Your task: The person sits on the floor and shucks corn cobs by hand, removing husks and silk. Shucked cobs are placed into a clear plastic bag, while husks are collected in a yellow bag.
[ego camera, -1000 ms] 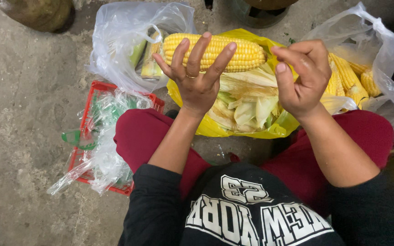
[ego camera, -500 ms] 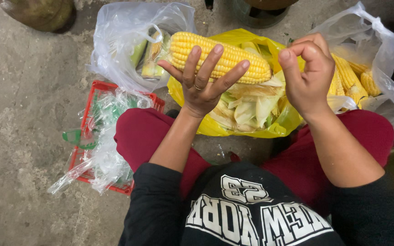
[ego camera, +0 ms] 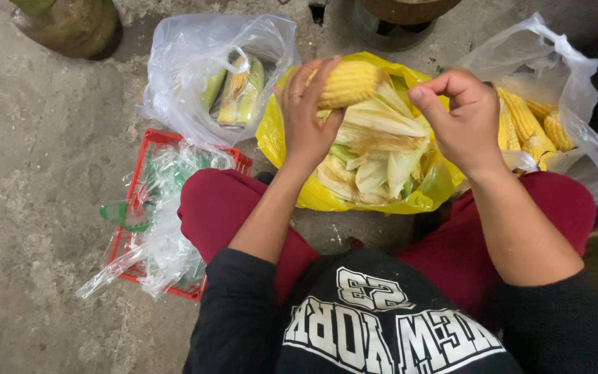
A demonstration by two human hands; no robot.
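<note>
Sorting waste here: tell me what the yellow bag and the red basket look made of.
Yellow bag: thin plastic film, by its glossy, crinkled folds. Red basket: likely rigid moulded plastic, by its open lattice and even colour, though clear plastic wrap covers much of it.

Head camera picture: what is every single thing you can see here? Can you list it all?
Corn cob: one, yellow, peeled, in the left hand.
Yellow bag: one, centre, full of pale husks.
Clear bag of unpeeled corn: one, upper left.
Clear bag of peeled cobs: one, right.
Red basket: one, left, with crumpled clear plastic and a green plastic piece in it.
Concrete floor: grey.
Left hand: grips the cob, ring on one finger.
Right hand: fingers pinched, apart from the cob.
Legs: red trousers; black printed top.
</note>
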